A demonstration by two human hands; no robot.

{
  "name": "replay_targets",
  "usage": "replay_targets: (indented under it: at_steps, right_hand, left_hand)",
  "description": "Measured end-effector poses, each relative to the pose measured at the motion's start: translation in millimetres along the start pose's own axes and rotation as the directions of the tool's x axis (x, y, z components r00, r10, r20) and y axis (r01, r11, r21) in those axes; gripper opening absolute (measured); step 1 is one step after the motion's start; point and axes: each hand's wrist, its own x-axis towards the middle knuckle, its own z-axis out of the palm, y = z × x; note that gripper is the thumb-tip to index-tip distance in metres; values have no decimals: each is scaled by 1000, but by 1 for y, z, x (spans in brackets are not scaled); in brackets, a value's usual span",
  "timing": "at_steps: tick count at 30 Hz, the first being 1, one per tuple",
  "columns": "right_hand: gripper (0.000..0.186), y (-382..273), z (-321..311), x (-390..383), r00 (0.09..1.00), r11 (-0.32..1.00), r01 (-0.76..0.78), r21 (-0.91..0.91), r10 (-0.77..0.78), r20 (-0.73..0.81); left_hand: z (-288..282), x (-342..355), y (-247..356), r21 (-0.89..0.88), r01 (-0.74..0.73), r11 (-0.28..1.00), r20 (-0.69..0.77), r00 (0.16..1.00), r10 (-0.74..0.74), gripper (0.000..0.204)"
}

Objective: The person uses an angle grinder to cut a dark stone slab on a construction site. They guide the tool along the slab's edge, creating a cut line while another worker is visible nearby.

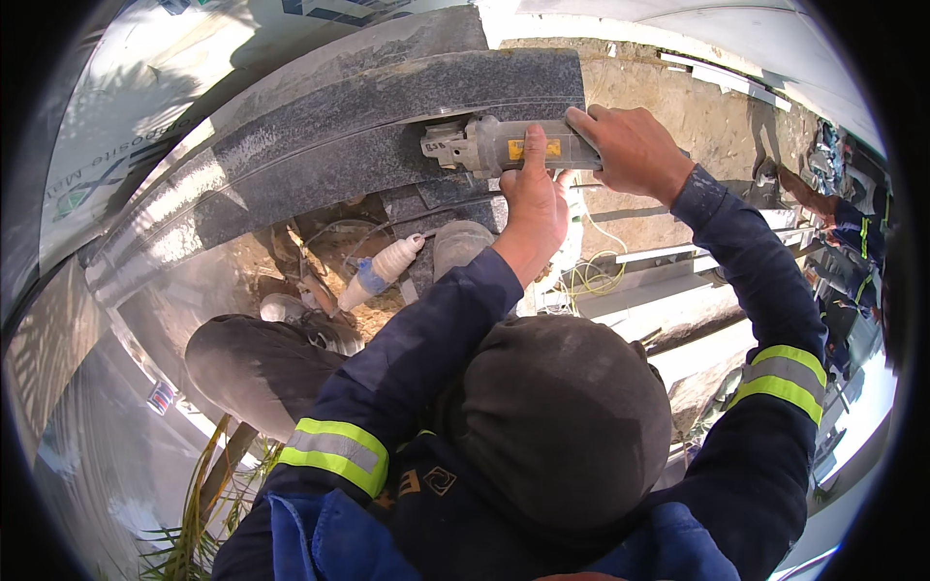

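A grey angle grinder (484, 145) with a yellow label lies against the edge of a dark, curved polished stone slab (329, 136). My right hand (632, 147) is wrapped around the rear of the grinder's body. My left hand (535, 205) holds the tool from below, its forefinger stretched up along the housing by the label. Both arms wear dark blue sleeves with yellow and grey reflective bands. The grinder's disc is hidden against the stone.
A white cable connector (384, 271) and coiled yellow-green wire (593, 276) lie on the dirt below the slab. My dark trouser knee (254, 363) is at the left. Another person in similar workwear (852, 237) crouches at the far right. Green leaves (194, 513) are at lower left.
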Motion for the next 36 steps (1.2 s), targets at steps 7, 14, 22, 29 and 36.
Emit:
replay_targets:
  at_steps: [7,14,22,29,36]
  right_hand:
    - [67,10,-7,-16,1000,1000,-26,-1,26,-10]
    - [69,5,7,6,999,999,24,26,-23,-30]
    - [69,2,14,13,999,999,37,24,-36,-37]
    - [71,16,-7,-13,1000,999,-10,-34,10,0]
    - [70,11,5,5,1000,1000,14,6,-14,9]
  left_hand:
    - [7,-1,-17,-26,37,999,37,999,-36,63]
    - [-6,10,-7,-7,-4,1000,-27,1000,4,61]
    - [-17,19,-3,-19,-6,1000,15,1000,6,63]
    - [8,6,-23,-44,52,998,23,998,-51,65]
    - [0,10,-12,3,-41,999,-20,999,41,64]
